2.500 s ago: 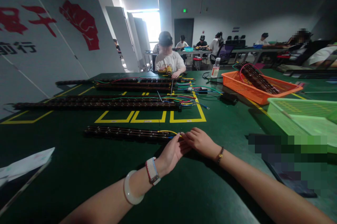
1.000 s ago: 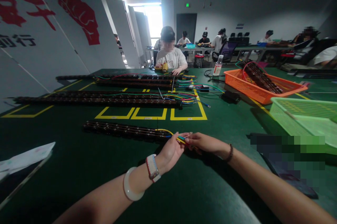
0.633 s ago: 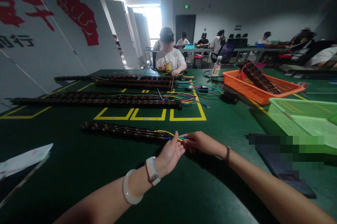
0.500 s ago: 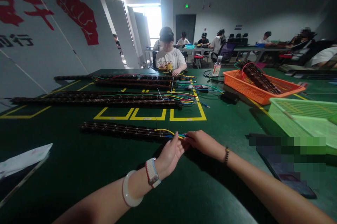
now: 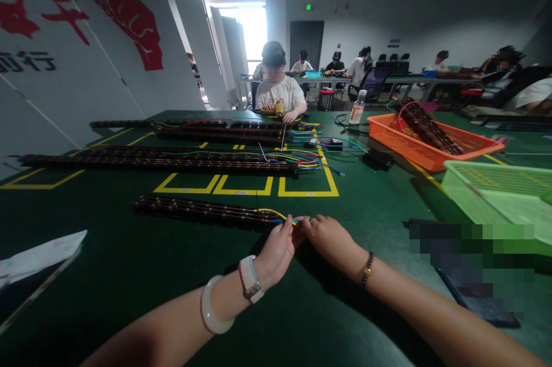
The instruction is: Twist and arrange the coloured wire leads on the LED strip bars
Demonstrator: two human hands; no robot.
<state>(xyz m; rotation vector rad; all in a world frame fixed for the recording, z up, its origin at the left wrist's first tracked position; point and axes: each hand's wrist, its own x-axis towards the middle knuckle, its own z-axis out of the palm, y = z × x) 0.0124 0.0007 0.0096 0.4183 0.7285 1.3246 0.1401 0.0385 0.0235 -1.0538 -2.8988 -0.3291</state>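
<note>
Coloured wires [image 5: 271, 214], yellow, blue and green, come out of the right end of a long dark bundle [image 5: 194, 209] lying on the green table. My left hand [image 5: 280, 246] is closed on these wires, thumb on top, just past the bundle's end. Close against it, my right hand [image 5: 328, 236] pinches the same wires farther to the right, knuckles up. The wires' tips are hidden by my fingers. Behind lie longer dark bundles [image 5: 172, 161] with loose coloured wires at their right ends.
An orange basket [image 5: 435, 157] holding another dark bundle and a light green basket [image 5: 495, 194] stand at right. A dark flat object [image 5: 474, 292] lies before them. A bottle [image 5: 357, 108] stands farther back. Across the table sits a person [image 5: 279, 91] with a yellow power tool [image 5: 279, 109].
My right hand has rolled over slightly, its knuckles and a ring now showing. My left hand has closed in a little. Both stay at the wires; the bundle lies about where it was.
</note>
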